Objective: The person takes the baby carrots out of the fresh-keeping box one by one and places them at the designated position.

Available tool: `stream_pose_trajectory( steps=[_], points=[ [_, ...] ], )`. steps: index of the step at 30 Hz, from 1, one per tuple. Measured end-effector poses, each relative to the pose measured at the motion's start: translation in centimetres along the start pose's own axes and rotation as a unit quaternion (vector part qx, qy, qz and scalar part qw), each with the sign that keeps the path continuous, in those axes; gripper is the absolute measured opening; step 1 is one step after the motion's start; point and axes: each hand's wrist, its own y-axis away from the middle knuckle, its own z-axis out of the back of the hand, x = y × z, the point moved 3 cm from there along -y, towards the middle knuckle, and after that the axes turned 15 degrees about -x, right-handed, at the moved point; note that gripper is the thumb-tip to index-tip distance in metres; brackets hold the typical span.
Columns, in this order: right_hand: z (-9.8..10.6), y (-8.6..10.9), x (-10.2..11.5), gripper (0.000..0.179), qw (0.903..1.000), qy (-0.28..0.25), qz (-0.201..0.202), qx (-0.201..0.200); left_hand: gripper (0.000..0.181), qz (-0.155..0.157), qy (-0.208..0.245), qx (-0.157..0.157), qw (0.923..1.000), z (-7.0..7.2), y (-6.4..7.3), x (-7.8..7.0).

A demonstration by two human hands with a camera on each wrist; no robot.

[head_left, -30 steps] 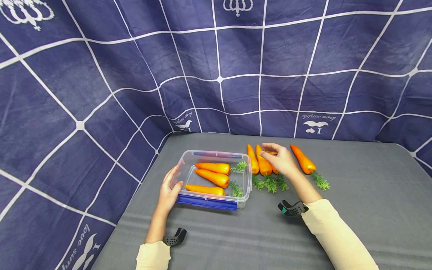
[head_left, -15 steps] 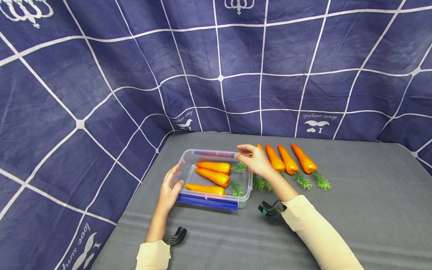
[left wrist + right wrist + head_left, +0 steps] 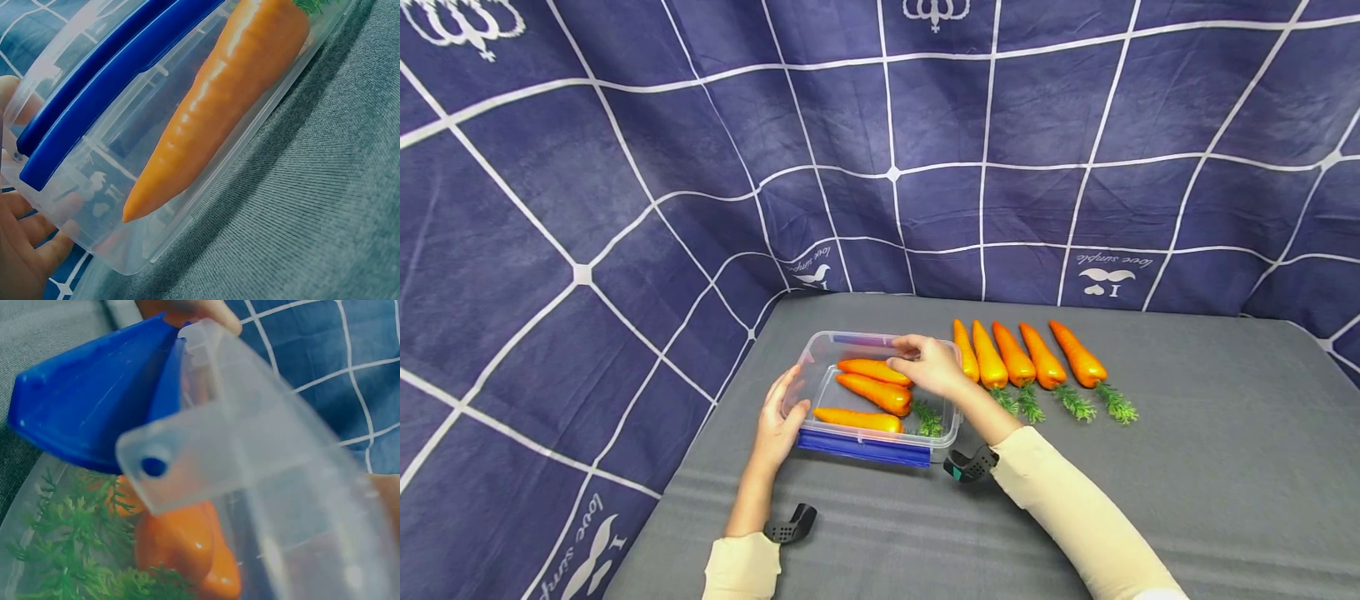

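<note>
Leftward off the carrot row [image 3: 1015, 357], the right hand [image 3: 931, 367] has come over the clear box [image 3: 812, 379] mid-frame, thumb and fingertips apart; the far carrot [image 3: 867, 369] inside runs left from beneath them, toward the left hand [image 3: 777, 423] gripping the box's end

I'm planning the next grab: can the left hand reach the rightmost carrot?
Probably not: the left hand holds the plastic container, with the right hand and four carrots before the rightmost carrot.

The head view looks forward and down across the tabletop [image 3: 880, 533]. Up close, the wrist views share the clear box [image 3: 865, 448]: left its near wall, right its right end.
</note>
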Motion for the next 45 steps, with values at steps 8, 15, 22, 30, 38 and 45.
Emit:
stream_pose_trajectory(
  steps=[8, 15, 22, 30, 38, 45],
  points=[
    [-1.4, -0.8, -0.8, 0.044, 0.999, 0.038, 0.004, 0.023, 0.058, -0.008, -0.018, 0.004, 0.9998, -0.1, -0.1, 0.0],
    [-2.5, -1.1, -1.3, 0.046, 0.9894, 0.133, 0.016, 0.057, 0.058, -0.003, -0.011, 0.001, 0.9999, -0.1, -0.1, 0.0],
    [-3.1, -1.0, -1.5, 0.041, 0.9739, 0.209, 0.037, 0.081, 0.057, 0.007, -0.003, 0.0, 1.0, -0.2, -0.1, -0.5],
    [-3.1, -0.8, -1.5, 0.039, 0.9701, 0.226, 0.029, 0.084, 0.054, -0.002, 0.025, 0.009, 0.9996, -0.3, 0.1, -1.9],
    [-3.2, -0.9, -1.6, 0.037, 0.9655, 0.247, 0.002, 0.084, 0.057, 0.007, 0.003, 0.001, 1.0, -0.3, 0.2, -1.4],
    [-3.0, -1.0, -1.5, 0.039, 0.9655, 0.252, 0.0, 0.066, 0.055, 0.023, -0.026, 0.004, 0.9994, -0.6, 0.3, -3.7]
  ],
)
